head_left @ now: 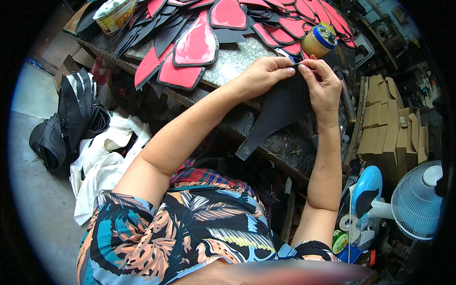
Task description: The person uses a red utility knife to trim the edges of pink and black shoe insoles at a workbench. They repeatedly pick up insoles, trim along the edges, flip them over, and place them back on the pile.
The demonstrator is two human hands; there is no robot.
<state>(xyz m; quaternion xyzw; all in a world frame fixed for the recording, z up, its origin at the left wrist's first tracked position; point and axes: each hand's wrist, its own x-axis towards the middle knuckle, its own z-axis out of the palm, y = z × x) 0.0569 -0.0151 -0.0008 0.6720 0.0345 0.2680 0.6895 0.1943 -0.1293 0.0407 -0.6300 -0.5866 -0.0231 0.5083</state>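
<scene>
My left hand (267, 72) and my right hand (324, 88) are close together over the worktable, both with thumb and forefinger pinched. Between them they hold the upper edge of a flat black shoe-upper-like piece (282, 107). The piece hangs down and narrows to a tip at the lower left, with a small pale marking there. Just beyond my fingers stands a yellowish jar (314, 45) with a blue rim. Red pieces with black borders (195, 47) lie in overlapping heaps at the far side, some with glossy white smears.
A labelled tub (114, 18) stands at the back left. Stacked black pieces (76, 111) and white cloth (107, 147) are on the left. Folded cardboard boxes (389, 126) and a blue-and-white fan (418, 199) stand at the right. A dark rod (349, 102) lies along the table's right edge.
</scene>
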